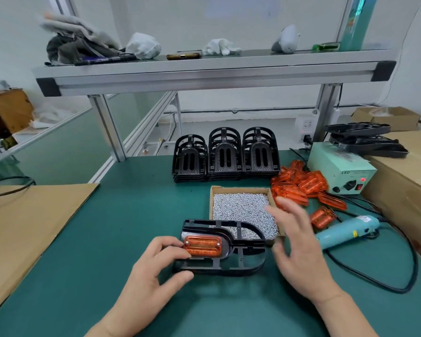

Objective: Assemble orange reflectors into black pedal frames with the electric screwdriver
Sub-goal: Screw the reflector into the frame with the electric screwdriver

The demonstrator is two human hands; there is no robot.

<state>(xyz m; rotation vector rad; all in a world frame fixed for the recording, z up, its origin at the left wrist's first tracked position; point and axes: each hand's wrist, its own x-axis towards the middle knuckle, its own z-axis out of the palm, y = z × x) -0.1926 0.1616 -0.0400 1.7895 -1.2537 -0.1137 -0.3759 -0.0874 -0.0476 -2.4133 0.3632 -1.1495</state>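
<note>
Left hand (151, 271) pinches the pedal frame (229, 270), right hand (299, 254) hovers spread; a nudge could unseat the orange reflector (202, 245).

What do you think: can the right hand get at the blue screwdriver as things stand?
Probably yes. The right hand is open and holds nothing, and the electric screwdriver lies uncovered on the mat just to its right. Only a loose orange reflector lies close by it.
</note>
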